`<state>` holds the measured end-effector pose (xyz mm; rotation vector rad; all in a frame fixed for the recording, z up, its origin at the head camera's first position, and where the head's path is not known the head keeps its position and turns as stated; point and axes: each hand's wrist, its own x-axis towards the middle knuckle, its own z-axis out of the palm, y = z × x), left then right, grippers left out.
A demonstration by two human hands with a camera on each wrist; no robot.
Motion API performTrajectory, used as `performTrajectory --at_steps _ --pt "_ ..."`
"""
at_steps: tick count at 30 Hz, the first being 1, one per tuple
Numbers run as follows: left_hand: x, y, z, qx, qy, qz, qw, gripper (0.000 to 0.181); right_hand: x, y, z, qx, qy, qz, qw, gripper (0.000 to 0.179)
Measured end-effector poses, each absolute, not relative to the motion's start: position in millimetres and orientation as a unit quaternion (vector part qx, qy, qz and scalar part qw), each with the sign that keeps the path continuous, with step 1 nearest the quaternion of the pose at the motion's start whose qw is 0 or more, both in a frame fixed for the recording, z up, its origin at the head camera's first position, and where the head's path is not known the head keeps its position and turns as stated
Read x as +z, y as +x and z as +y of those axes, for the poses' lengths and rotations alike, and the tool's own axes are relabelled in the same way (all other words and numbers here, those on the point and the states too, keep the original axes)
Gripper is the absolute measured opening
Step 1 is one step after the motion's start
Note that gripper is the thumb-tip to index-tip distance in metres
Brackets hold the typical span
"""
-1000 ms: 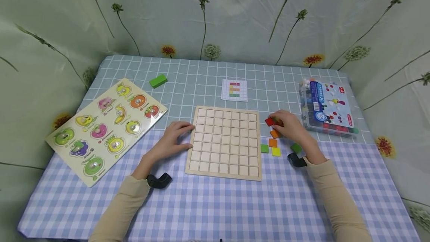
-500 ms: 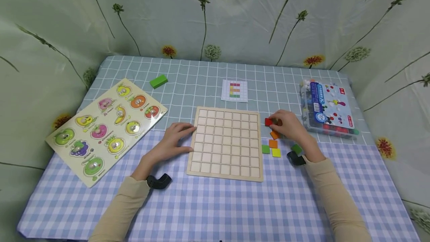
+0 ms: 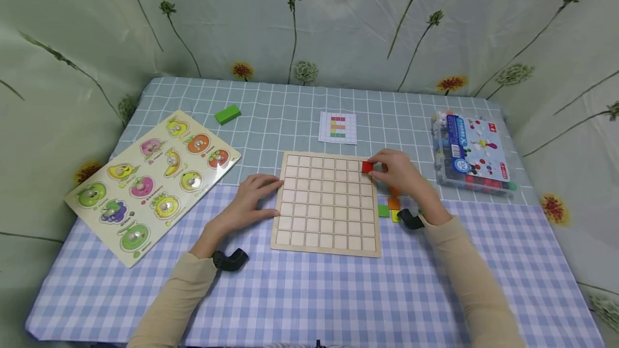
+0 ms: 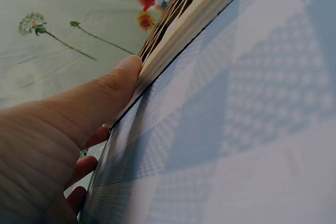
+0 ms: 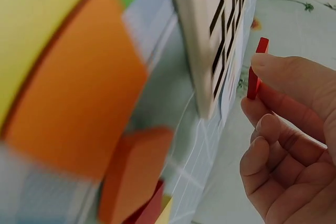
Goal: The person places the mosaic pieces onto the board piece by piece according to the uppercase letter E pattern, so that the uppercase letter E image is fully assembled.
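A wooden grid board (image 3: 319,205) lies on the tablecloth in the head view, its squares bare. My left hand (image 3: 245,203) rests at its left edge, thumb and fingers spread and touching the rim; the left wrist view shows the thumb (image 4: 118,85) against the board's side. My right hand (image 3: 398,173) pinches a red square tile (image 3: 367,167) between thumb and fingers over the board's upper right corner. In the right wrist view the tile (image 5: 257,72) is held on edge, apart from the board. Orange (image 3: 394,204), green (image 3: 383,211) and yellow (image 3: 395,216) tiles lie beside the board, partly hidden.
Behind the board lies a pattern card (image 3: 337,128) with coloured squares. A fruit knob puzzle (image 3: 159,187) lies at the left, with a green block (image 3: 227,114) beyond it. A clear plastic box (image 3: 471,154) of coloured pieces sits at the right.
My right hand has lifted the red tile from the pile right of the board and carried it left, over the board's upper right corner. The left hand stays at the left edge.
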<state>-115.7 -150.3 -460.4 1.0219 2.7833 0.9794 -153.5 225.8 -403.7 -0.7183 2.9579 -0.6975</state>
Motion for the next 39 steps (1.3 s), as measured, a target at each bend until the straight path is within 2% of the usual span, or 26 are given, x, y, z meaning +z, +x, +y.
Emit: performTrajectory --at_steps 7,14,29,39 --pt "-458.7 -116.7 -149.7 0.309 0.319 0.896 0.023 0.071 -402.4 -158.8 206.4 -0.243 -0.237 0.940 0.024 0.025" --pt "-460.7 -115.7 -144.2 0.292 0.323 0.900 0.004 0.072 -401.3 -164.6 185.6 -0.245 -0.261 0.933 0.041 0.025" --pt "-457.6 -115.9 -141.1 0.286 0.321 0.903 -0.001 0.072 -404.9 -171.2 152.2 -0.233 -0.319 0.918 0.038 0.023" --pt "-462.6 -110.6 -144.5 0.289 0.314 0.904 0.002 0.072 -409.8 -170.9 135.6 -0.228 -0.325 0.915 0.066 0.020"
